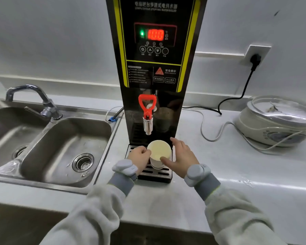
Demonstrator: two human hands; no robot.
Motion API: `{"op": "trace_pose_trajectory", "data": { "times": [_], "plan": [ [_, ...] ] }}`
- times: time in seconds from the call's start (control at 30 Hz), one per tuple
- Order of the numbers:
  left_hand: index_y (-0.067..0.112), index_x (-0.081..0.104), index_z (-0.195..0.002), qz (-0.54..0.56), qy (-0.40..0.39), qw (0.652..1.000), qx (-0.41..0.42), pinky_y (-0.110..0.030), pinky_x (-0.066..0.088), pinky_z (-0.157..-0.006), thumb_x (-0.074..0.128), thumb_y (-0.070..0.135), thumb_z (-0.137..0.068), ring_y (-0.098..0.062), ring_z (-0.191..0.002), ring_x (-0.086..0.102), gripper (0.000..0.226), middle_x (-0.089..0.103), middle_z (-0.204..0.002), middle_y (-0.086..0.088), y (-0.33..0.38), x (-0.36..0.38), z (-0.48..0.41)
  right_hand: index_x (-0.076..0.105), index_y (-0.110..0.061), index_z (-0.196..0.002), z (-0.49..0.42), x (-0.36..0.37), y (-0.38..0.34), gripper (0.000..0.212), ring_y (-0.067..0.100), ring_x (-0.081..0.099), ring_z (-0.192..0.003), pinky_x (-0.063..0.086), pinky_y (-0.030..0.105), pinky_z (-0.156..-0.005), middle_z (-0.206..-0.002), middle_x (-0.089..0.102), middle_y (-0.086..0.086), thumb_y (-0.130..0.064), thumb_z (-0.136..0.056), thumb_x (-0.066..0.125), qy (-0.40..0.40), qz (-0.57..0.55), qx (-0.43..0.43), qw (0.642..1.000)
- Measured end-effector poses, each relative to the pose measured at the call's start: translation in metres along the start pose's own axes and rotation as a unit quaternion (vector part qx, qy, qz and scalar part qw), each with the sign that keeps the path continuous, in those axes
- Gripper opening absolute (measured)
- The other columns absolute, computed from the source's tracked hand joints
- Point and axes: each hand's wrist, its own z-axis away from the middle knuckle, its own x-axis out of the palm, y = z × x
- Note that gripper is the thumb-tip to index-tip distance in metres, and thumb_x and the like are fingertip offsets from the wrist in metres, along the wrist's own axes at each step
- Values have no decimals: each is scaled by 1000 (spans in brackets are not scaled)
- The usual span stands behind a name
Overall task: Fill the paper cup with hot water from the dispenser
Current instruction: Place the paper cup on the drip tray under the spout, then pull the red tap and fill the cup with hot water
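Right now two hands hold a paper cup point(159, 152) between them. The left hand point(140, 157) is curled, and its fingers touch the cup's left side near the rim. The right hand point(182, 156) is more open, with its thumb pressed on the cup's front edge and its fingers spread around the right side. The cup stands upright on the metal drip tray point(163, 172), which has long dark slots. You can look down into the cup, and its inside looks pale yellow. I cannot tell if any water is in it.

Just above the hands hangs the shiny spout point(147, 126), with a red handle point(147, 105) on top of it. No hand touches the handle. The spout belongs to a tall black water dispenser point(157, 68) with yellow stripes. Higher up, its little screen point(155, 34) glows with red numbers that say 100, and a small green light shines next to them.

Each wrist wears a grey band point(125, 166), and the sleeves are soft and light grey.

Far to the left of the left hand is a steel sink point(64, 147) with a tap point(34, 99). Far to the right of the right hand sits a white cooker point(279, 122) with a lid, and a black cord runs up to a plug point(255, 59) in the wall.
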Motion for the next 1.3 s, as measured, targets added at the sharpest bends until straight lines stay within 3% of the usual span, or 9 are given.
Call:
{"op": "trace_pose_trajectory", "data": {
  "times": [0.1, 0.17, 0.23, 0.33, 0.53, 0.67, 1.07, 1.17, 1.3],
  "plan": [
    [18, 43, -57, 0, 3, 1000, -14, -29, 37, -57, 44, 23, -81, -25, -57, 48, 25, 54, -58, -5, -8, -12, -5, 42, -11, -127, -11, 3, -5, 45, 28, 50, -113, 43, 39, -95, -125, 53, 12, -35, -90, 47, 29, -59, 71, 995],
    [18, 42, -56, 11, 5, 1000, -15, -29, 37, -56, 44, 21, -82, -24, -55, 47, 26, 53, -55, -3, -11, -16, -8, 55, -10, -102, -18, 6, -7, 30, 28, 55, -90, 45, 39, -86, -102, 61, 13, -35, -92, 41, 6, -116, 131, 985],
    [17, 42, -56, 22, 2, 1000, -19, -31, 41, -60, 44, 20, -82, -24, -56, 48, 26, 52, -56, -3, -14, -21, -11, 52, -11, -76, -24, 12, -9, 33, 27, 52, -78, 45, 38, -79, -88, 61, 13, -38, -91, 38, -18, -138, 164, 977],
    [17, 45, -59, 27, -10, 999, -25, -30, 44, -59, 43, 21, -82, -24, -58, 48, 24, 52, -59, -3, -18, -27, -16, 43, -13, -64, -32, 26, -10, 33, 26, 48, -71, 42, 36, -71, -81, 60, 14, -36, -88, 39, -13, -160, 172, 972],
    [15, 46, -62, 24, -22, 999, -24, -32, 44, -60, 45, 23, -82, -25, -56, 47, 21, 51, -59, -4, -23, -29, -24, 46, -12, -68, -36, 35, -14, 26, 25, 47, -66, 39, 33, -66, -70, 54, 8, -28, -88, 40, -19, -181, 174, 968],
    [16, 45, -61, 27, -34, 999, -32, -41, 53, -68, 45, 23, -81, -26, -61, 50, 22, 53, -60, -4, -25, -25, -28, 40, -20, -60, -38, 39, -13, 30, 26, 45, -66, 38, 33, -66, -62, 47, -1, -28, -89, 40, -22, -158, 181, 971],
    [18, 46, -63, 36, -19, 998, -46, -34, 45, -69, 48, 33, -82, -25, -62, 49, 24, 52, -64, -3, -24, -33, -30, 42, -19, -61, -38, 31, -11, 32, 24, 46, -66, 38, 31, -67, -64, 48, -1, -35, -89, 41, -19, -140, 181, 973],
    [23, 48, -63, 47, 26, 999, -2, -34, 42, -68, 50, 26, -81, -26, -67, 52, 19, 53, -65, -2, -11, -48, -30, 51, -8, -67, -37, 14, -17, 35, 27, 48, -69, 40, 34, -67, -73, 57, 11, -35, -88, 43, 3, -135, 159, 978],
    [27, 56, -70, 102, 58, 987, 107, -28, 42, -61, 52, 17, -85, -16, -58, 53, 18, 55, -68, 3, 30, -77, -21, 64, 0, -82, -35, -24, -41, 37, 36, 60, -80, 49, 41, -75, -83, 69, 20, -32, -89, 45, 81, -146, 86, 982]
  ]
}}
